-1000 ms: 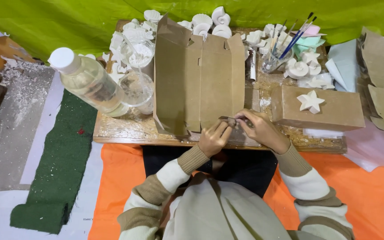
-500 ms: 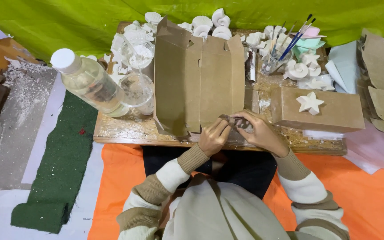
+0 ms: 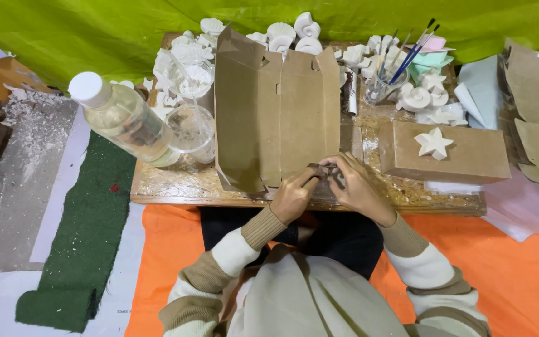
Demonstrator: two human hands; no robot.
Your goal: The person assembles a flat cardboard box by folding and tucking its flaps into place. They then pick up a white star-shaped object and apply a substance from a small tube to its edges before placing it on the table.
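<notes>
Both hands, left hand (image 3: pixel 292 198) and right hand (image 3: pixel 355 187), pinch a small dark strip (image 3: pixel 317 167) at six o'clock of the unfolded brown carton (image 3: pixel 276 112); a closed brown box (image 3: pixel 450 156) lies at three o'clock.

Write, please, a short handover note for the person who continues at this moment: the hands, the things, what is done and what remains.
Left hand and right hand: both pinch the lower edge of the unfolded cardboard box at the front of the wooden board.
Things: the box stands open, its flaps spread.
To its right a closed cardboard box carries a white star cast.
Done: one box closed.
Left: the open box is not yet folded shut.
</notes>
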